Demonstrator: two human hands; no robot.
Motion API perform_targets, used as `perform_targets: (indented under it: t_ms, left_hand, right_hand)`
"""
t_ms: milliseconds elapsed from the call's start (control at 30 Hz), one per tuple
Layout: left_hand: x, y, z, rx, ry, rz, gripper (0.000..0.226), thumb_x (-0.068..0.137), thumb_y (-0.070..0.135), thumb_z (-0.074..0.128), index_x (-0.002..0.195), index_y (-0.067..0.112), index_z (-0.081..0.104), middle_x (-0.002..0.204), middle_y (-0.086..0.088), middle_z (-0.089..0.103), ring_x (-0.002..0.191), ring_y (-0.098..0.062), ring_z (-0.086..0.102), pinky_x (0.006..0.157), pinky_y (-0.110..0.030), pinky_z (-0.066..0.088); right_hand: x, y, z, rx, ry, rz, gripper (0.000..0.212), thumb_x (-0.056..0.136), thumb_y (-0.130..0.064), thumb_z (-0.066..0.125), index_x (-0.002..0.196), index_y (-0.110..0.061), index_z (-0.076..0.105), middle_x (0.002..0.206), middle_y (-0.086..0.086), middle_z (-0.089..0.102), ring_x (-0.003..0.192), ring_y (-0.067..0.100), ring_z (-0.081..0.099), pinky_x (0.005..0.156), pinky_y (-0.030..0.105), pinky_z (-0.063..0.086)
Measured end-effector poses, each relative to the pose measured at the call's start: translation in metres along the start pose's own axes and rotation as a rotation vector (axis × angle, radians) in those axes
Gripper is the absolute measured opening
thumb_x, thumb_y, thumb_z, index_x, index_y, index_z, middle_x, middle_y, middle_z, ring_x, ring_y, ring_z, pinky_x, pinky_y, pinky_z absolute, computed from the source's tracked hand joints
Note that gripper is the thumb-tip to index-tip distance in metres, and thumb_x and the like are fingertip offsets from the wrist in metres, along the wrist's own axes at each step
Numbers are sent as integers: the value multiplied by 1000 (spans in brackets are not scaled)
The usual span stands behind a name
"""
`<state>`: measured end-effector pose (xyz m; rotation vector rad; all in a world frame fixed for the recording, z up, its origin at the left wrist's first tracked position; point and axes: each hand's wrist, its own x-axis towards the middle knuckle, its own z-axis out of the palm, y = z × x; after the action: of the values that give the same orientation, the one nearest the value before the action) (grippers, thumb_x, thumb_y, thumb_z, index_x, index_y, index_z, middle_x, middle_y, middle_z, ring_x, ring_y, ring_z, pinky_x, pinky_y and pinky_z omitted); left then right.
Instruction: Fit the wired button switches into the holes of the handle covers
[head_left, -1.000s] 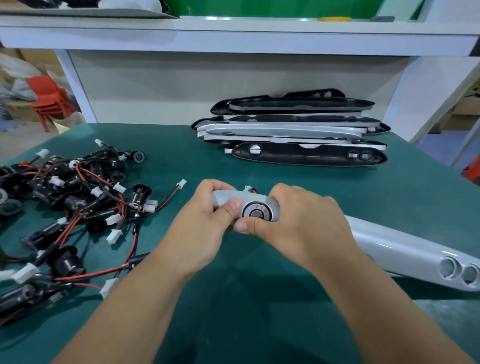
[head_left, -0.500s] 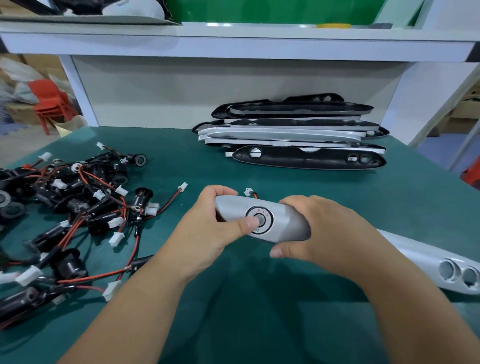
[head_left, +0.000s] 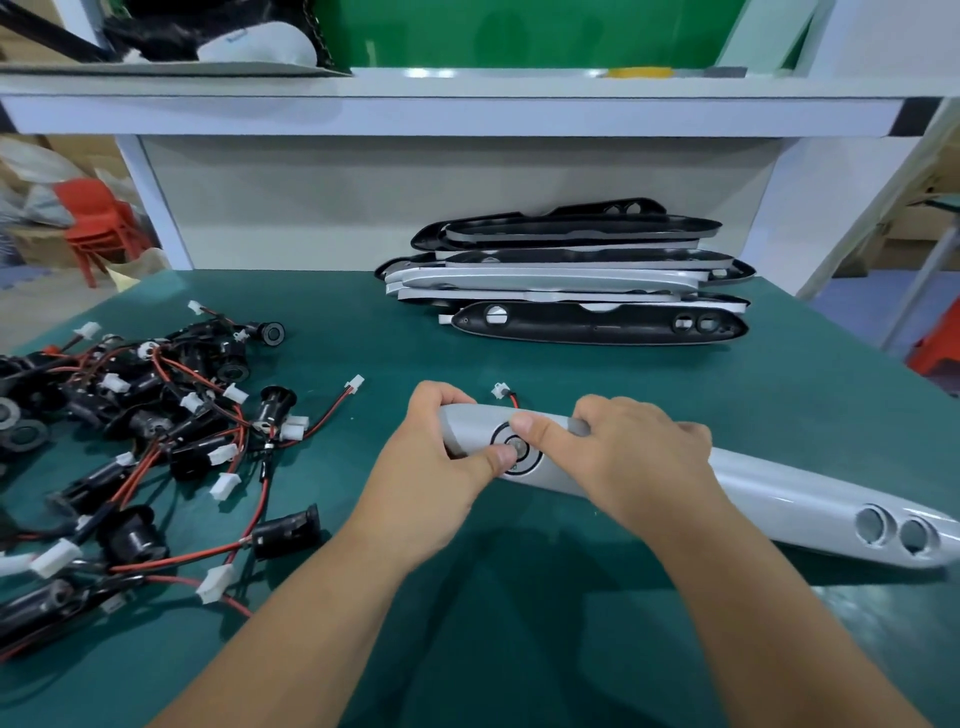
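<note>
Handle cover: long tapered shell, silver-grey, glossy moulded plastic by the look. It lies low across the green counter just in front of the person, right end resting on it; whether the left end touches, cannot tell

Judgement: light and stiff, but the smooth skin is probably slippery. Best held wrapped round the narrow body close beside the hole being worked, not out at the far end

Button switch: dark round face with a ring, sitting in the hole near the cover's left end. Flush or not, cannot tell, since thumbs hide part of it

Left hand grips the cover's left tip, thumb pressing on the switch face. Right hand is closed round the body just right of the hole, thumb on the ring's upper edge

White connector on a thin red lead pokes out behind the cover; soft wire, likely fragile at the joint, not a place to pull

Two round holes at the right end stand empty

Left: tangled pile of switches, black barrels, red and black leads, white plugs. Behind: stack of covers, black inner faces, silver outer ones
</note>
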<state>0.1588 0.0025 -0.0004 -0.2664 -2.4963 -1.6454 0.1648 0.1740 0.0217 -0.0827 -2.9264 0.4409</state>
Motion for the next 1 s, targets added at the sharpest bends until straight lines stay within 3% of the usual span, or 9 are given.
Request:
perform_targets:
  t_ms: [167,267,367,467,667,733,800,900,1000]
  left_hand:
    - [-3,0,-3,-1,-39,-15,20,87,28,65,94,32,46,79,8,61,67,-5,52,57,-13,40]
    - [-7,0,-8,0,-48,-25,20,86,32,67,93,34,49,80,7,62,69,-4,54,64,-14,42]
    - [-9,2,-22,-133,-7,-126,26,73,39,65,94,30,53,94,-6,66,90,-28,60,91,-48,49]
    - [-12,1,-40,-233,16,-181,31,68,35,63,95,23,54,97,-9,66,91,-25,61,97,-57,45]
    - [-23,4,-50,-9,20,-139,34,72,39,74,99,32,53,99,-9,68,95,-30,65,92,-48,51]
    - [-25,10,-54,122,74,-63,26,82,39,70,97,37,50,92,-1,68,81,-16,65,73,-26,54]
    - [-29,21,-56,200,127,5,24,84,37,67,97,38,47,84,3,64,62,-2,59,49,-10,43]
    - [-36,38,-55,226,146,44,27,86,37,65,105,35,45,80,3,61,49,6,52,43,-8,38]
    - [-44,50,-55,247,159,91,33,85,41,63,110,39,42,80,5,61,57,7,54,47,-6,37]
  right_hand:
    - [-6,-1,1,18,26,-24,69,67,-85,13,68,-23,42,74,-9,49,84,15,46,80,37,28]
    - [-11,15,-7,66,-62,-75,73,57,-92,14,79,-30,44,81,-15,49,86,10,45,82,36,29]
    - [-19,67,-20,-32,-181,-53,90,45,-96,29,122,-49,36,114,-21,48,114,10,44,94,40,33]
    - [-33,127,-25,-152,-257,71,98,49,-89,53,134,-49,25,130,-17,46,123,12,42,97,36,35]
    - [-57,161,-23,-32,23,61,69,44,-78,69,95,-40,42,81,-23,51,71,4,47,65,31,37]
    - [-64,163,-28,-2,71,49,67,40,-81,65,87,-40,40,74,-22,51,65,-1,47,55,27,35]
    - [-71,165,-33,26,107,32,66,38,-82,62,85,-41,39,72,-19,53,63,2,50,52,27,36]
    - [-78,166,-41,46,165,6,63,37,-82,61,83,-44,39,67,-15,53,58,3,49,49,27,34]
    - [-81,169,-52,37,211,-8,66,35,-87,56,79,-43,37,62,-14,51,53,7,47,45,25,32]
